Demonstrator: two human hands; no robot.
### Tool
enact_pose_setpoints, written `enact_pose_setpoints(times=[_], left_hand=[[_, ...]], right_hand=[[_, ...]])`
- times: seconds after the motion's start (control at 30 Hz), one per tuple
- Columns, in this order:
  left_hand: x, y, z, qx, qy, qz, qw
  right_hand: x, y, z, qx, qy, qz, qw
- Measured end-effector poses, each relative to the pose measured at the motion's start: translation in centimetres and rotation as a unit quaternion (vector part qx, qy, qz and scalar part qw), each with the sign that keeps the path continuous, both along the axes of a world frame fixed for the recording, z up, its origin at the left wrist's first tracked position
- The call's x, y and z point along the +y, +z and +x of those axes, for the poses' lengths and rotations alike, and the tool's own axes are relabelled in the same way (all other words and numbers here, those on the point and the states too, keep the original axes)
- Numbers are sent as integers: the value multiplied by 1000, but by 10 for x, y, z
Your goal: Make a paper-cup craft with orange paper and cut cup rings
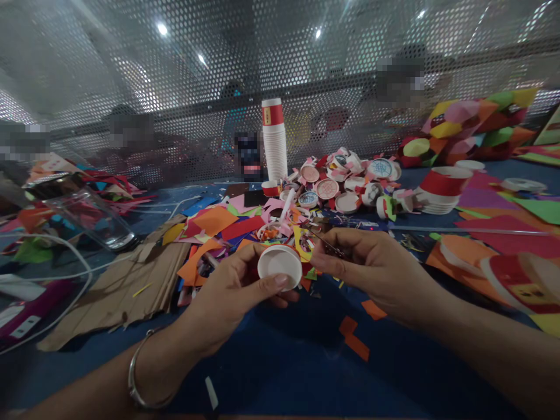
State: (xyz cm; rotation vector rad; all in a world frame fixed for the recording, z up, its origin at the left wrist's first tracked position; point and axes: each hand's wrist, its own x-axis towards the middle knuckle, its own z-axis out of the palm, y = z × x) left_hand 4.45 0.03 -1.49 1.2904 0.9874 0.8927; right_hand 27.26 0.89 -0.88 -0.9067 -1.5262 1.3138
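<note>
My left hand (236, 286) grips a short white paper cup (276, 263), its round, pale face turned toward me and the thumb lying over the lower rim. Just right of it, my right hand (363, 259) is closed on a thin dark pointed tool (333, 246), perhaps scissors; the fingers hide most of it. Its slim tip points up and to the left, apart from the cup. Behind both hands lies a heap of coloured paper scraps (216, 220). Orange scraps (355, 339) lie below my right hand.
A tall stack of paper cups (275, 151) stands behind, beside piled cut cup pieces (328, 188). Red-banded cups (443, 188) sit at right. On the left are a glass jar (105, 219), torn cardboard (100, 286), a white cable (85, 262) and a purple power strip (37, 309).
</note>
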Motion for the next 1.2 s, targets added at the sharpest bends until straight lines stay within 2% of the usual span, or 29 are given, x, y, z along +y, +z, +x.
enact_pose_setpoints(times=[0.3,0.5,0.8,1.0,1.2], left_hand=[[-5,4,5,-49,-7,-43,998],[-7,5,3,-52,13,-58,997],[-17,10,0,-111,1,-129,985],[-17,9,2,-58,21,-50,997],[-17,6,2,-19,4,-19,1000]], right_hand=[[3,-3,2,-38,-1,2,999],[3,0,3,-40,-7,-4,999],[5,-7,5,-44,11,-14,999],[4,-7,4,-94,49,32,994],[2,-7,5,-90,85,15,992]])
